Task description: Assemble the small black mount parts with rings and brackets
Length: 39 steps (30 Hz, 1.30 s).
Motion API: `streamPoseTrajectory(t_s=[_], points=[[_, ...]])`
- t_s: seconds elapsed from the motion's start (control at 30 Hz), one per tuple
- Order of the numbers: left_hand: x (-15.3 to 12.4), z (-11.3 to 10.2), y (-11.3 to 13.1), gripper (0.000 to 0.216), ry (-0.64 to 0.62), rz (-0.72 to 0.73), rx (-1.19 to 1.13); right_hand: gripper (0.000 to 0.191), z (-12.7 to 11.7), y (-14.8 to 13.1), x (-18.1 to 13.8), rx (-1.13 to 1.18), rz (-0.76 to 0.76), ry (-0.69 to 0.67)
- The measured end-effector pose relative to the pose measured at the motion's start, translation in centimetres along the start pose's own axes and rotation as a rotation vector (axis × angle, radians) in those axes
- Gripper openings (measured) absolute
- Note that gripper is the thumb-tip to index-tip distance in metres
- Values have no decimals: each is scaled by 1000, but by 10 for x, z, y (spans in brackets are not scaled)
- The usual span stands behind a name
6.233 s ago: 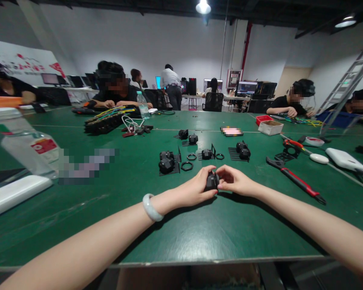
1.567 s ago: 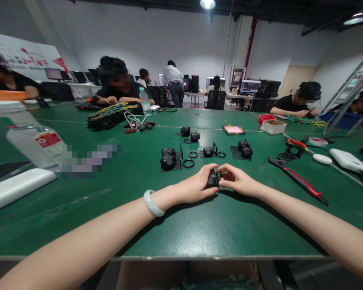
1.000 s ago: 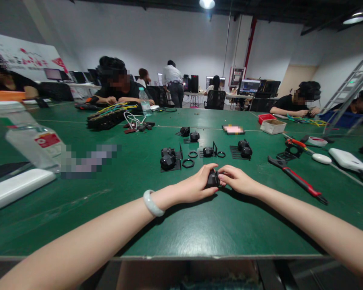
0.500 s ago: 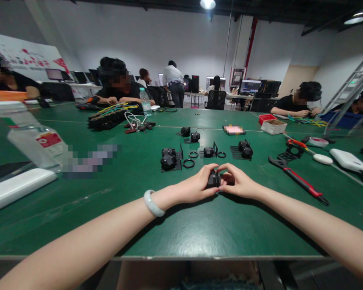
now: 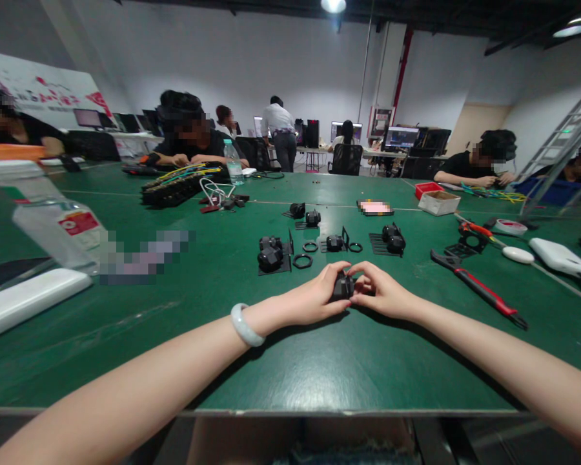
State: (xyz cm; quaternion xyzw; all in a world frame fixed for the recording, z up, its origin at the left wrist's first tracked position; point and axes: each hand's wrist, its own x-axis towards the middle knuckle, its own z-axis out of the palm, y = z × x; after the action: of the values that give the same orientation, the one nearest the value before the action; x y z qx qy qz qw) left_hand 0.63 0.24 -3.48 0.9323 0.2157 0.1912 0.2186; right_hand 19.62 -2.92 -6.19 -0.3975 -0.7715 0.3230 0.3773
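In the head view, my left hand (image 5: pixel 314 297) is wrapped round a black cable gland (image 5: pixel 342 288) just above the green table. My right hand (image 5: pixel 385 292) meets it from the other side, its thumb and fingers curled against the gland's end. The fingers partly cover the gland. Beyond my hands lie two loose black ring nuts, the nearer (image 5: pixel 303 261) and the farther (image 5: pixel 310 247), with a third ring nut (image 5: pixel 355 247) to their right. Several similar black glands with slotted brackets stand around them, among them a left group (image 5: pixel 270 256) and a right group (image 5: pixel 392 239).
An adjustable wrench (image 5: pixel 484 294) lies to the right, near a white box-shaped device (image 5: pixel 560 257) and a cable. A plastic bottle (image 5: pixel 61 223) and a white bar (image 5: pixel 33 300) are at the left. A small box (image 5: pixel 438 203) stands farther back. Other people sit across the table.
The gland has turned slightly between my hands, and my right fingertips have shifted a little on its end. Both arms stay nearly in place.
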Motion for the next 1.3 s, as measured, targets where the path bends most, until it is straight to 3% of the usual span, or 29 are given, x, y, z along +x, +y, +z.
streamPoseTrajectory(t_s=[0.87,1.1,1.3], points=[[0,1,0,59,36,21,-39,24,-3,2,3,-67,-14,34],[1,1,-1,59,30,29,-40,40,-2,2,0,-27,-23,-27],[1,0,0,59,33,29,-38,36,-1,0,0,-42,-15,-6]])
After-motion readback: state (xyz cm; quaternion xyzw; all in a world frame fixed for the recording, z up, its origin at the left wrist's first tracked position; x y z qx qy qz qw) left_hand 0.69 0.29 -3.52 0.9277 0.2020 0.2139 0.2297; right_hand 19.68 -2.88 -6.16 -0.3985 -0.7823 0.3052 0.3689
